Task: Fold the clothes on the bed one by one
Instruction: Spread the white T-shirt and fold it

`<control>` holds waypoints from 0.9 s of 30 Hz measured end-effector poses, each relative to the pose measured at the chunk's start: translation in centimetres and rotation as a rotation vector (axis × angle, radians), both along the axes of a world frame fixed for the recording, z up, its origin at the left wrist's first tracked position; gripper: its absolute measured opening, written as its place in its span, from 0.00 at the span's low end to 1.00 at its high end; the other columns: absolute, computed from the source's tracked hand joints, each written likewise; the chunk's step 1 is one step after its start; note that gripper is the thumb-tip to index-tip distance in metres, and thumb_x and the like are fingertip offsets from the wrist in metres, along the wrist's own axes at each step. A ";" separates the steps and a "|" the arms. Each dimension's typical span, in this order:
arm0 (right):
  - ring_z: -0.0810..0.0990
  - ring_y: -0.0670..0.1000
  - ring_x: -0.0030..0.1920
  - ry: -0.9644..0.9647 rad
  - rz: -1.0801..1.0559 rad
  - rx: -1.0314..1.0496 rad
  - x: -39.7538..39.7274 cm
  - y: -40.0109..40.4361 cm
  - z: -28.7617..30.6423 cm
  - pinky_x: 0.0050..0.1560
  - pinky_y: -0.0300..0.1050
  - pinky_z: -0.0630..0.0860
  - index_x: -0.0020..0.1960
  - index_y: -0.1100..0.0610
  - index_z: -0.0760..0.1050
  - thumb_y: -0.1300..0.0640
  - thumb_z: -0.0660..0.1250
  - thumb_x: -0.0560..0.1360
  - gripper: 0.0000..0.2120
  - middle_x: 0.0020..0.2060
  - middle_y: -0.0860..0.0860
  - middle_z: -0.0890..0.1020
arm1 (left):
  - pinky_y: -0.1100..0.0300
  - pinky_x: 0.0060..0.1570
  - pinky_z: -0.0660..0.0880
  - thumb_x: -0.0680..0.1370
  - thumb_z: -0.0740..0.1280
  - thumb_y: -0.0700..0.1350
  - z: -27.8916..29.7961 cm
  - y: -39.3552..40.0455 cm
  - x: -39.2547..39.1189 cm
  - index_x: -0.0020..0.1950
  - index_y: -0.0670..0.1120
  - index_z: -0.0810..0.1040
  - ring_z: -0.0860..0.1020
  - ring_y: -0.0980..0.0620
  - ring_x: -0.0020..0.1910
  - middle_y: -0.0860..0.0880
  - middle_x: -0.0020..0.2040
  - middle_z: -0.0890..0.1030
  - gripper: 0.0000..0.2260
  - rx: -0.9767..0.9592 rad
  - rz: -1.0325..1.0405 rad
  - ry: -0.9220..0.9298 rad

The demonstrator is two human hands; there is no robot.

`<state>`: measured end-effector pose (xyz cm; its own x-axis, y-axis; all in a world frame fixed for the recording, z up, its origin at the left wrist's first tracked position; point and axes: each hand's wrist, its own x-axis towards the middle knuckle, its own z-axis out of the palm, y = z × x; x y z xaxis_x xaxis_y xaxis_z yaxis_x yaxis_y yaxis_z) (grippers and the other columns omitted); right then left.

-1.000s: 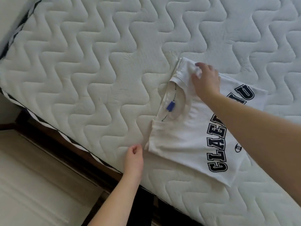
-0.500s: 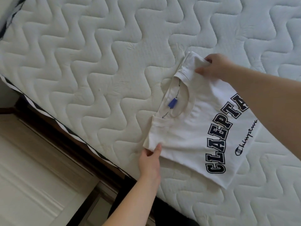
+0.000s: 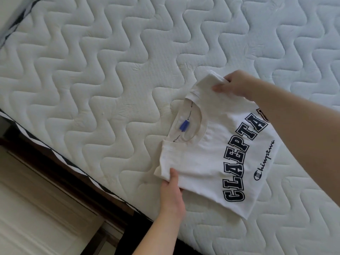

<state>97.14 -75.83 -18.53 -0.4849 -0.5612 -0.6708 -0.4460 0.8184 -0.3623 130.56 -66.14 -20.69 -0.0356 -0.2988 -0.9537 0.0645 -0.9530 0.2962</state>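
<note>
Folded T-shirt (image 3: 207, 162) on mattress (image 3: 92, 80), corners pinched between both hands (image 3: 173, 192).

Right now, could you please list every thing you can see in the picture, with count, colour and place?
T-shirt: one, white with dark block letters, folded on the mattress near its front edge.
Neck tag: one, blue, inside the collar.
Mattress: one, white quilted, fills most of the view.
Bed frame: one, dark, below the mattress edge.
Floor: pale, lower left.
Left hand: one, fingers grip the shirt's near shoulder corner.
Right hand: one, fingers grip the far shoulder corner.
</note>
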 end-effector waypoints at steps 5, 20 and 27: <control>0.74 0.55 0.37 0.032 -0.170 -0.111 1.0 4.3 2.4 0.41 0.47 0.68 0.45 0.59 0.78 0.42 0.68 0.75 0.19 0.35 0.54 0.76 | 0.60 0.51 0.76 0.81 0.63 0.52 2.2 -1.3 -0.4 0.65 0.43 0.73 0.82 0.52 0.54 0.47 0.56 0.83 0.17 -0.096 -0.071 0.104; 0.85 0.47 0.39 -0.355 -0.980 -0.709 11.5 21.6 18.1 0.40 0.38 0.81 0.48 0.58 0.81 0.51 0.69 0.77 0.09 0.40 0.51 0.87 | 0.58 0.51 0.76 0.71 0.68 0.52 21.7 -10.3 2.1 0.57 0.49 0.80 0.83 0.55 0.52 0.53 0.52 0.85 0.16 -0.610 -0.478 0.208; 0.85 0.48 0.44 -0.473 -1.041 -0.830 17.2 27.6 26.1 0.43 0.39 0.81 0.50 0.59 0.81 0.47 0.71 0.68 0.18 0.46 0.53 0.87 | 0.60 0.51 0.75 0.78 0.66 0.47 31.7 -10.8 4.0 0.55 0.49 0.81 0.83 0.56 0.52 0.52 0.51 0.86 0.08 -0.734 -0.625 0.182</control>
